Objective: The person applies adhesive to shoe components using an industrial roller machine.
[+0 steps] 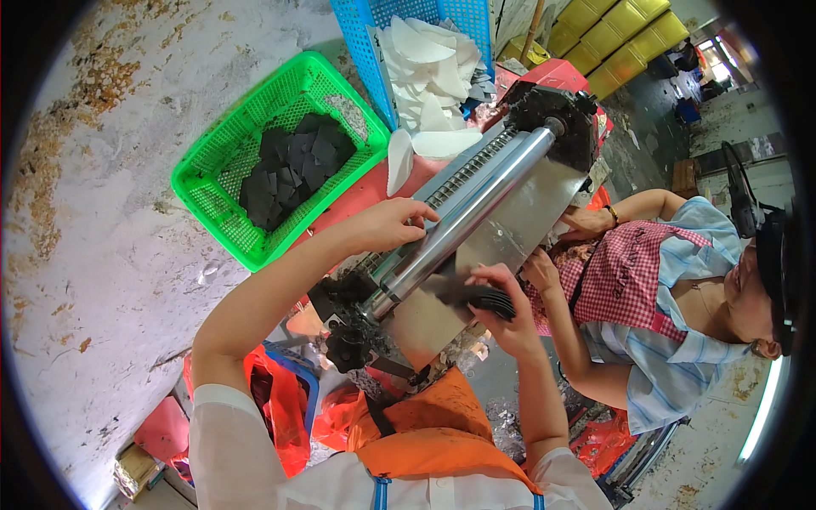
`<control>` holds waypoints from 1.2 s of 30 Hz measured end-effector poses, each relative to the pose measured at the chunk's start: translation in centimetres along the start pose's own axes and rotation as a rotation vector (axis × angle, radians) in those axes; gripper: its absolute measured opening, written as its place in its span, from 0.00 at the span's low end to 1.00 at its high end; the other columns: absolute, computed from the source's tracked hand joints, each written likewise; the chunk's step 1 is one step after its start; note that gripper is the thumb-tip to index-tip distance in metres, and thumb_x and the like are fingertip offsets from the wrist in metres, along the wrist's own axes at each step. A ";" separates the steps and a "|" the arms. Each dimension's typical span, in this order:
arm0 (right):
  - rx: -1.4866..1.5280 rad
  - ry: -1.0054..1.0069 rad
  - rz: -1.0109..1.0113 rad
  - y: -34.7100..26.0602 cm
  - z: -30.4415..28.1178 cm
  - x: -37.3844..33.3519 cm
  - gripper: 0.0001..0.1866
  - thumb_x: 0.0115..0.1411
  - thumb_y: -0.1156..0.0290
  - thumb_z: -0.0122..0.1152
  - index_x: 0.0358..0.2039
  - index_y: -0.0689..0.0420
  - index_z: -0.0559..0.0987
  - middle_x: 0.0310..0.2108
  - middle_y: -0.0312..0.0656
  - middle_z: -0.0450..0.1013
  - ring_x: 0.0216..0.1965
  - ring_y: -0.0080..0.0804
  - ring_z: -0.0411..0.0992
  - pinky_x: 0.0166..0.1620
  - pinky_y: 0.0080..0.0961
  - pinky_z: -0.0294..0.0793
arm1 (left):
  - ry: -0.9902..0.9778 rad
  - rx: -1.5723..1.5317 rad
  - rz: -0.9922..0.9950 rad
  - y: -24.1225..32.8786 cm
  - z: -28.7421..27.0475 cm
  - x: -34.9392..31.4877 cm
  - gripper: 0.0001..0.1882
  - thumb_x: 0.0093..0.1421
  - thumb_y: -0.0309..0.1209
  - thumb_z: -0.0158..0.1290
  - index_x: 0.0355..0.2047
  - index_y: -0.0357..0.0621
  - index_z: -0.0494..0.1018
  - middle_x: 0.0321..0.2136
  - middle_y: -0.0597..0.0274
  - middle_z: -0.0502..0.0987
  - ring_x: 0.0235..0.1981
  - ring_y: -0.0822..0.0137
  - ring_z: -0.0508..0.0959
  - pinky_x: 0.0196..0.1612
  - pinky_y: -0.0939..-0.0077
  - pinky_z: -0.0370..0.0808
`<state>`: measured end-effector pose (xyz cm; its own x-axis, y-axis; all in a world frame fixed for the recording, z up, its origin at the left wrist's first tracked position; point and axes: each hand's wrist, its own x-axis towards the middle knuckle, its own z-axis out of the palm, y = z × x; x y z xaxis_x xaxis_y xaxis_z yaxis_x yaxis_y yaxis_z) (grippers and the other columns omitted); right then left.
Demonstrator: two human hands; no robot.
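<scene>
Black stacked pieces (495,303): pinched in right hand (514,327), held right of the diagonally lying steel roller (476,208); left hand (393,224) placed opposite, fingers bent, grip unclear.

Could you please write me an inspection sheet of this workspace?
Surface: metal plate beside the shiny roller, marked and smudged.
Work items: stack of black pieces; green basket holding dark flat pieces; blue basket holding white pieces.
Clutter: two white offcuts outside the blue basket; red plastic bag below the machine.
Hands: right hand grips the stack; left hand is at the roller's far side, contact unclear.
Cables: dark cord-like loop near the co-worker's head.
Surroundings: co-worker at right; stained wall; gold boxes behind.
</scene>
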<state>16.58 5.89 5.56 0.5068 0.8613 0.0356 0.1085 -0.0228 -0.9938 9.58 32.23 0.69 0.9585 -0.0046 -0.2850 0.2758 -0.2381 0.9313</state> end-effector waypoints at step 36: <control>-0.854 0.116 -0.324 2.0 0.5 0.4 0.24 0.43 0.86 0.62 0.44 0.55 0.81 0.42 0.42 0.74 0.41 0.43 0.73 0.44 0.32 0.74 | 0.148 -0.714 -0.159 0.4 -2.0 0.1 0.17 0.52 0.15 0.58 0.43 0.38 0.72 0.39 0.60 0.77 0.39 0.69 0.79 0.43 0.75 0.77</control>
<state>16.54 6.45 3.48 0.4193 0.8356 0.3549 0.8312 -0.1961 -0.5203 9.88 34.08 1.45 0.8891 0.1197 -0.4418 0.3433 0.4639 0.8166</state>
